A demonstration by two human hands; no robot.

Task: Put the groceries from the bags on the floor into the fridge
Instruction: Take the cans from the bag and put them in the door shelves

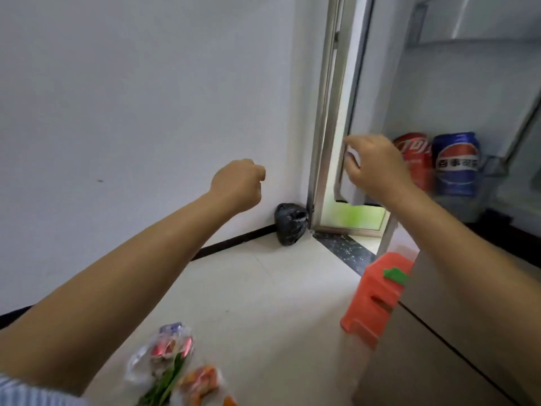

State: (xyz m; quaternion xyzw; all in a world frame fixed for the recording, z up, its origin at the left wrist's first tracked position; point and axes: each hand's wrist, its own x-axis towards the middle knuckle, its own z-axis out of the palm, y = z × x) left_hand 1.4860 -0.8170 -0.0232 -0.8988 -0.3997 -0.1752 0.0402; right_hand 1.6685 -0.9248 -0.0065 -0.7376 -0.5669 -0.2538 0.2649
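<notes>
Fridge door [355, 92]: stood open, long axis upright, its edge turned toward the camera.
Right hand [373, 165]: fingers curled round the door's edge near its lower end.
Left hand [238, 184]: closed into a fist in the air before the white wall [131, 98], nothing held.
Cans: a red can [417, 159] and a blue can [456, 164] are stood upright, side by side, in the door shelf.
Grocery bags [169, 364]: clear plastic, laid on the floor [263, 303] at the bottom edge; green stems are pointed toward the camera.
Orange stool [376, 297]: set beside the fridge.
Black bag [289, 227]: in the corner.

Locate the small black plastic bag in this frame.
In the head view, the small black plastic bag sits on the floor at centre, against the white wall, beside the metal door frame.
</notes>
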